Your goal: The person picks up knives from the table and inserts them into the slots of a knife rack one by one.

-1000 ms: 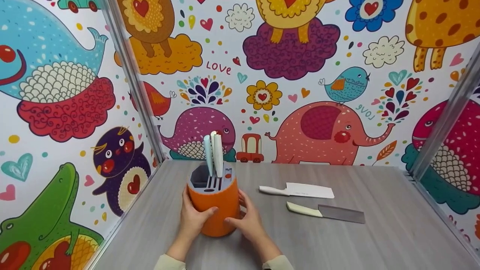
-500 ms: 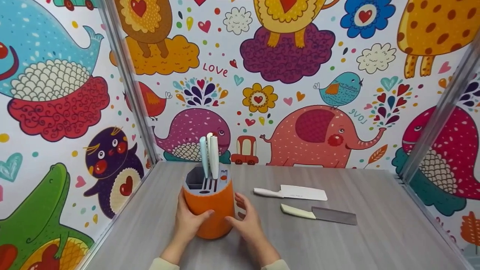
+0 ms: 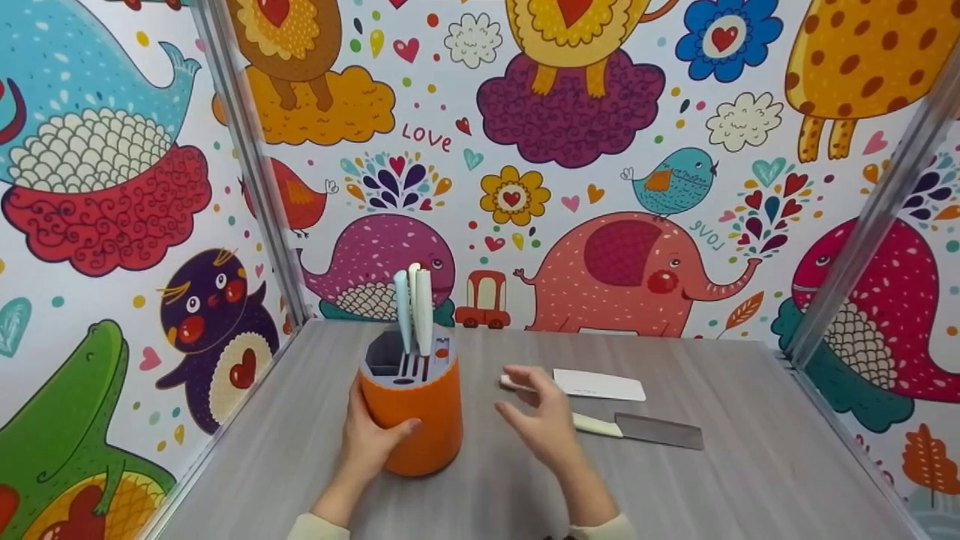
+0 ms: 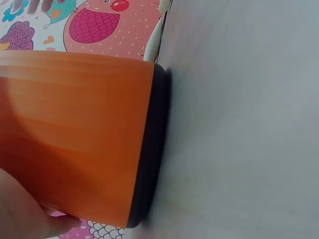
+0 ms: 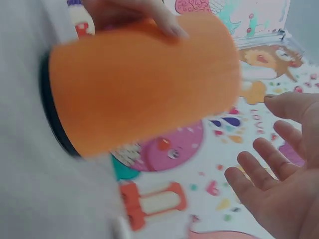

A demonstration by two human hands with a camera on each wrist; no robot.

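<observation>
An orange knife block (image 3: pixel 424 420) with a grey slotted top stands upright on the table. Several knives with pale handles (image 3: pixel 424 311) stick up from its slots. My left hand (image 3: pixel 367 439) holds the block's left side, thumb across the front; its other fingers are mostly hidden behind. To the right, my right hand (image 3: pixel 546 420) is apart from the block with fingers spread, empty in the right wrist view. In the head view it overlaps the handle end of a white cleaver (image 3: pixel 600 385). Just nearer lies a second cleaver (image 3: pixel 660 431) with a grey blade and cream handle, partly behind the hand.
The grey wood-grain table (image 3: pixel 750 495) meets a cartoon-printed back wall (image 3: pixel 600 187) and side walls. Metal posts (image 3: pixel 259 165) stand at the corners. Both cleavers lie flat with blades pointing right.
My right hand has let go of the knife block and moved right, toward the cleavers. My left hand stays on the block. The head view has shifted slightly.
</observation>
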